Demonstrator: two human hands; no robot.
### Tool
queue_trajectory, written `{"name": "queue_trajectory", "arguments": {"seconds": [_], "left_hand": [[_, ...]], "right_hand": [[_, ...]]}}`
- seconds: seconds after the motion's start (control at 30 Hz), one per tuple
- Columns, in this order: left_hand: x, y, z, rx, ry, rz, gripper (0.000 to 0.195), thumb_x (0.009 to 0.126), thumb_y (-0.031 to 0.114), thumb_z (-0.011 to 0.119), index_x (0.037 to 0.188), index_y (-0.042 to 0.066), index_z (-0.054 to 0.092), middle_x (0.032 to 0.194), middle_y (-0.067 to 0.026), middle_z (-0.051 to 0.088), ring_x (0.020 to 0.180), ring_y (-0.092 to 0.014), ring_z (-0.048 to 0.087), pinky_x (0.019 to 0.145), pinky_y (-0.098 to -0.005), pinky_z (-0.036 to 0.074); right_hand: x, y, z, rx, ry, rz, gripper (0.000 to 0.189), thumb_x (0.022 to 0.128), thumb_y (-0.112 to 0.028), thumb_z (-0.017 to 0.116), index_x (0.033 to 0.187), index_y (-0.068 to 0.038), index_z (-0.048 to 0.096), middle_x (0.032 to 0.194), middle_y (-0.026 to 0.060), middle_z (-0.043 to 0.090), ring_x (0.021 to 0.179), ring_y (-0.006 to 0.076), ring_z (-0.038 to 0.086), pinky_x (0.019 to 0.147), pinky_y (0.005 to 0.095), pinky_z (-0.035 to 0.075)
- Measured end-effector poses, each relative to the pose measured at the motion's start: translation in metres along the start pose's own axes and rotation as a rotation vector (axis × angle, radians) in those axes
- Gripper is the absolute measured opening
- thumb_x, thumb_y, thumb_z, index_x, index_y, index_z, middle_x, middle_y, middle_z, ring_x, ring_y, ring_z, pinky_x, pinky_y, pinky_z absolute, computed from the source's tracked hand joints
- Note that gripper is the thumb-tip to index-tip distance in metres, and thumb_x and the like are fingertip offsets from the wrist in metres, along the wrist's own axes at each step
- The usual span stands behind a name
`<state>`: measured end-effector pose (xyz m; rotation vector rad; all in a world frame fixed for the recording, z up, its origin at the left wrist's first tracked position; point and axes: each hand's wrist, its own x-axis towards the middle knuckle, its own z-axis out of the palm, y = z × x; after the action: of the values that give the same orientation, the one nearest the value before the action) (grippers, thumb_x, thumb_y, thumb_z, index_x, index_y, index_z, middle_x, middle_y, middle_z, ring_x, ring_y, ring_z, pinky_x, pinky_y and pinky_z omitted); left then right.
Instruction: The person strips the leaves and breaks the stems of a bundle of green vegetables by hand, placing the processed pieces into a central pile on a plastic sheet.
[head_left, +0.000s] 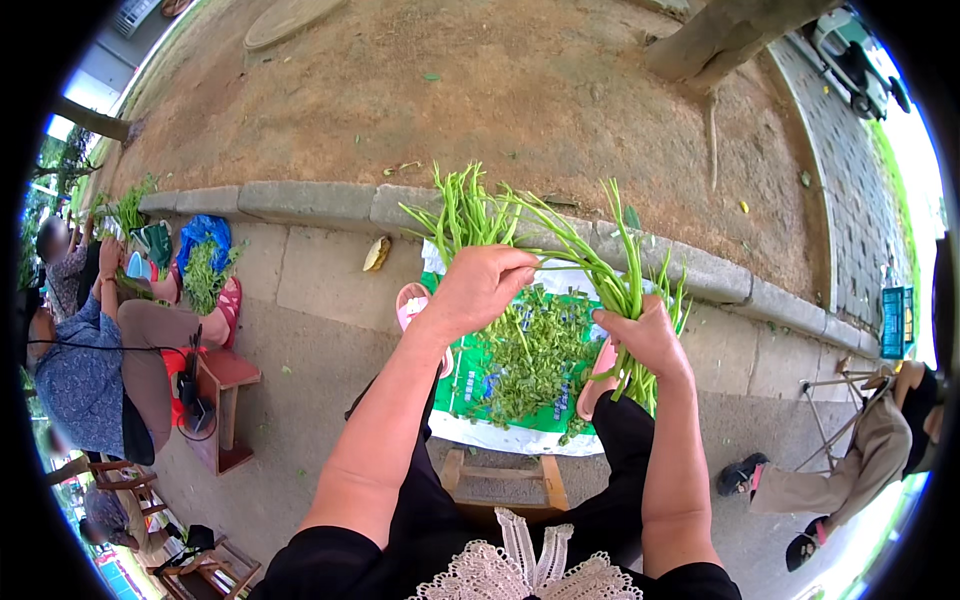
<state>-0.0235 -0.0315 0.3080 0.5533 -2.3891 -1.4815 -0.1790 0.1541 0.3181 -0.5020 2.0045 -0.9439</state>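
My right hand (649, 337) is closed around a bunch of long green vegetable stems (619, 281). Thumb and forefinger of my left hand (480, 289) pinch a thin stem that runs across to that bunch. Beyond my left hand a pile of similar green stems (469, 214) leans by the curb. Between my feet a green and white printed plastic sheet (448, 394), bearing writing, is spread on the pavement. A heap of torn green leaves (532, 352) covers its middle. More stems hang below my right hand, partly hidden by it.
A stone curb (307, 210) crosses beyond the sheet, with bare soil behind. On the left a person (82, 367) sits near a blue plastic bag (204, 238) and a red stool (229, 371). Another seated person (847, 457) is at the right. A wooden stool (502, 506) is beneath me.
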Motion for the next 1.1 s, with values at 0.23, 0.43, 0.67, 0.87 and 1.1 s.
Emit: {"name": "queue_trajectory", "arguments": {"seconds": [0.23,0.43,0.67,0.87,1.1], "left_hand": [[0.005,-0.009,0.012,0.231,0.32,-0.023,0.013,0.083,0.008,0.054,0.088,-0.001,0.063,0.075,-0.0066,0.065,0.061,-0.011,0.059,0.054,-0.0255,0.047],[0.011,-0.003,-0.005,-0.351,0.226,-0.424,0.018,0.083,0.009,0.055,0.096,-0.001,0.064,0.077,-0.0071,0.066,0.054,-0.007,0.056,0.049,-0.022,0.047],[0.005,-0.003,0.002,-0.306,-0.021,-0.266,0.032,0.083,0.008,0.057,0.114,0.001,0.057,0.101,-0.0071,0.063,0.075,-0.008,0.057,0.069,-0.0243,0.047],[0.005,0.0,0.007,-0.184,-0.013,-0.15,0.023,0.086,0.012,0.057,0.106,0.001,0.061,0.091,-0.0064,0.063,0.074,-0.009,0.057,0.064,-0.0252,0.046],[0.003,-0.003,0.011,0.179,0.053,0.04,0.015,0.083,0.011,0.059,0.094,0.001,0.063,0.078,-0.0114,0.06,0.069,-0.023,0.059,0.06,-0.0316,0.045]], "right_hand": [[-0.002,-0.004,0.007,-0.154,0.068,-0.017,0.028,0.071,-0.023,0.071,0.08,0.002,0.064,0.061,0.0043,0.057,0.057,0.0113,0.051,0.052,0.0314,0.043],[0.004,0.012,-0.001,-0.016,0.07,0.013,0.027,0.072,-0.023,0.07,0.079,0.002,0.064,0.062,0.0037,0.057,0.058,0.0108,0.051,0.053,0.0317,0.043],[0.0,0.006,0.0,-0.144,0.043,0.044,0.035,0.07,-0.026,0.07,0.085,0.005,0.064,0.065,0.0069,0.06,0.06,0.0124,0.054,0.056,0.0324,0.045],[-0.005,-0.007,0.002,-0.15,0.015,0.044,0.034,0.071,-0.025,0.07,0.086,0.005,0.064,0.066,0.0075,0.061,0.059,0.0126,0.055,0.056,0.0318,0.045],[-0.009,-0.011,0.004,-0.145,0.053,0.058,0.034,0.071,-0.024,0.07,0.085,0.006,0.064,0.067,0.0078,0.061,0.061,0.013,0.056,0.057,0.0321,0.046]]}}
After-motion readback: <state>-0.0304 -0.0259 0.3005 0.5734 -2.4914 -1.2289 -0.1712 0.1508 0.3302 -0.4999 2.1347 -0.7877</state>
